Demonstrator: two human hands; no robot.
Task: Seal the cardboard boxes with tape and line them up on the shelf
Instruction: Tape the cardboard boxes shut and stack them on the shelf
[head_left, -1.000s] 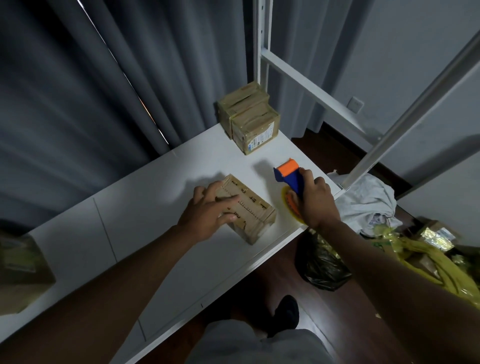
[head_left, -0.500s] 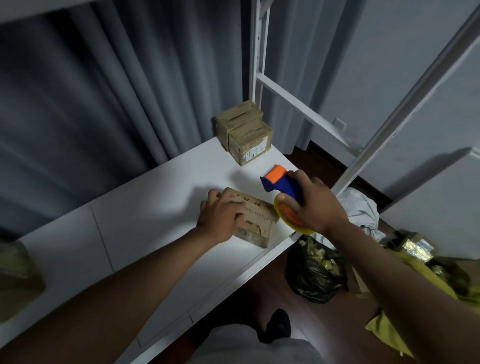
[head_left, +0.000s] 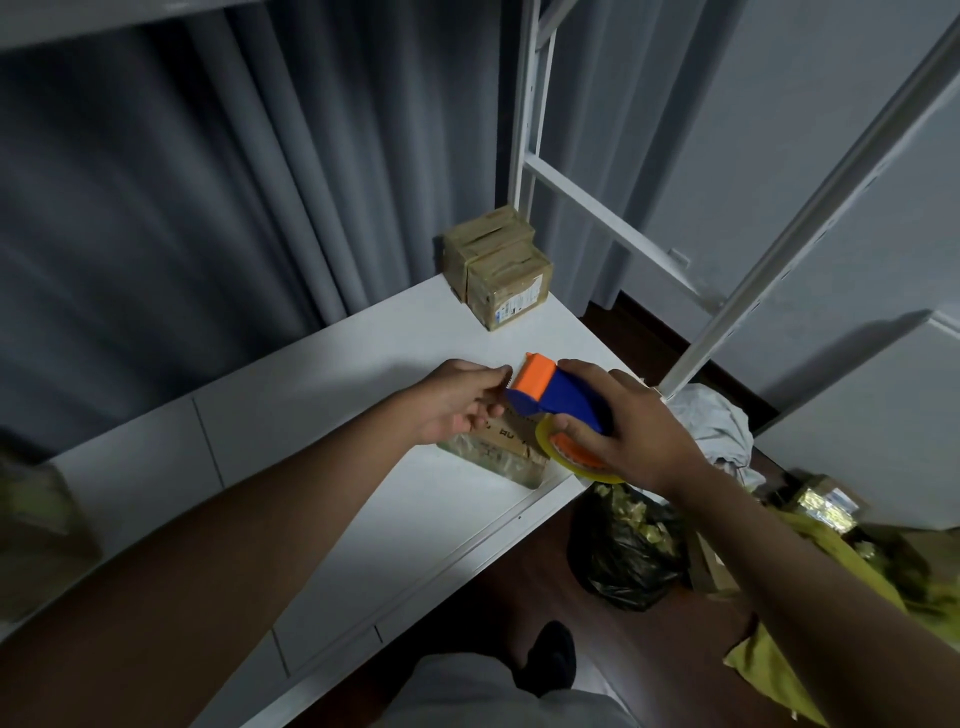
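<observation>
A brown cardboard box (head_left: 501, 454) lies near the front right edge of the white shelf (head_left: 311, 415). My right hand (head_left: 631, 434) grips a blue and orange tape dispenser (head_left: 556, 402) just above the box, with its yellowish tape roll (head_left: 571, 460) under my palm. My left hand (head_left: 457, 400) is over the box's left part, thumb and forefinger pinching at the dispenser's orange toothed tip; the clear tape itself is hard to see. Two taped boxes (head_left: 498, 270) stand side by side in the shelf's back right corner.
White shelf uprights (head_left: 524, 130) and a slanted post (head_left: 779, 249) frame the right end. On the floor lie a black bag (head_left: 623, 561), a white cloth (head_left: 714, 426) and yellow wrapping (head_left: 810, 613). A blurred box (head_left: 31, 519) sits far left. Grey curtains hang behind.
My right hand lifted the dispenser from beside the box to above it. My left hand left the box top and came up to the dispenser's orange tip.
</observation>
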